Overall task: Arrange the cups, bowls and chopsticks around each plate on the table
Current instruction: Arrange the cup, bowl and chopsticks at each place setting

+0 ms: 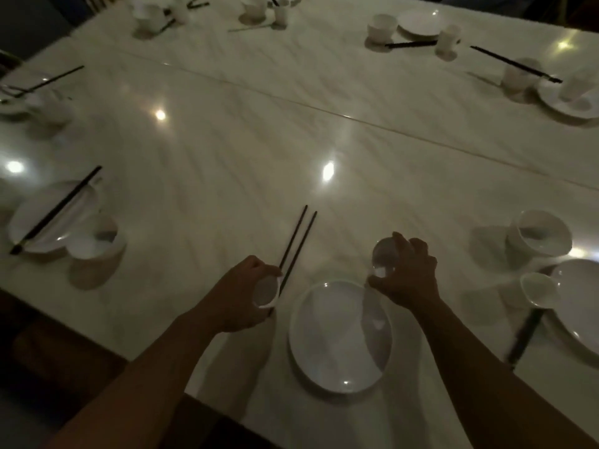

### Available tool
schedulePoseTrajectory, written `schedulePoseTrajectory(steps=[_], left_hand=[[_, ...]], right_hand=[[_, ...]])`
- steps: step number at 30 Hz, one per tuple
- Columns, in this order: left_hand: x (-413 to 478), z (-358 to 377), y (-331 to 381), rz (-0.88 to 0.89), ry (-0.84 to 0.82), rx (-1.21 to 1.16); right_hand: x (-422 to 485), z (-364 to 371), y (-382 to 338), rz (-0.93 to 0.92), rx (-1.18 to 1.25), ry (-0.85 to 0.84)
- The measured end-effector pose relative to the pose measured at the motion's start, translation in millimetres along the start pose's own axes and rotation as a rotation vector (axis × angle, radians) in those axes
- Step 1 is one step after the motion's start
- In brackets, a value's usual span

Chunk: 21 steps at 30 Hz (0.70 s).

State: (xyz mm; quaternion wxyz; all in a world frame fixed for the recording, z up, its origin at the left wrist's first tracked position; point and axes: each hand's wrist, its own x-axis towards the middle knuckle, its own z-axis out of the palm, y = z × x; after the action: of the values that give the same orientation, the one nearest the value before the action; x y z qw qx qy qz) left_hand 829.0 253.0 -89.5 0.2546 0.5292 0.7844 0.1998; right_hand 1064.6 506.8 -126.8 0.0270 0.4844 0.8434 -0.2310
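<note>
The room is dim. A big pale worktop (227, 150) fills almost the whole view. Its top is shiny and smooth, with soft grey streaks like marble. A thin straight seam (324, 106) runs across it from the upper left to the right side, as if two tops are pushed together. Small bright spots of light (328, 171) shine on the surface, one near the middle, others toward the left and the far right. Past the near left edge it is very dark, with something brown (58, 358) low down there. The far corners beyond the worktop are dark too, and nothing there is clear.
</note>
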Motion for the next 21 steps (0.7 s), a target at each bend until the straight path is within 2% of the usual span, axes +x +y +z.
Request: schedulePoseTrajectory(steps=[8, 21], left_hand=[[-58, 41, -4, -0.052, -0.01, -0.036], [-59, 58, -12, 0.066, 0.02, 0.004]], right_hand=[[-91, 2, 49, 0.101, 0.074, 0.033], [-192, 28, 55, 0.186, 0.127, 0.037]])
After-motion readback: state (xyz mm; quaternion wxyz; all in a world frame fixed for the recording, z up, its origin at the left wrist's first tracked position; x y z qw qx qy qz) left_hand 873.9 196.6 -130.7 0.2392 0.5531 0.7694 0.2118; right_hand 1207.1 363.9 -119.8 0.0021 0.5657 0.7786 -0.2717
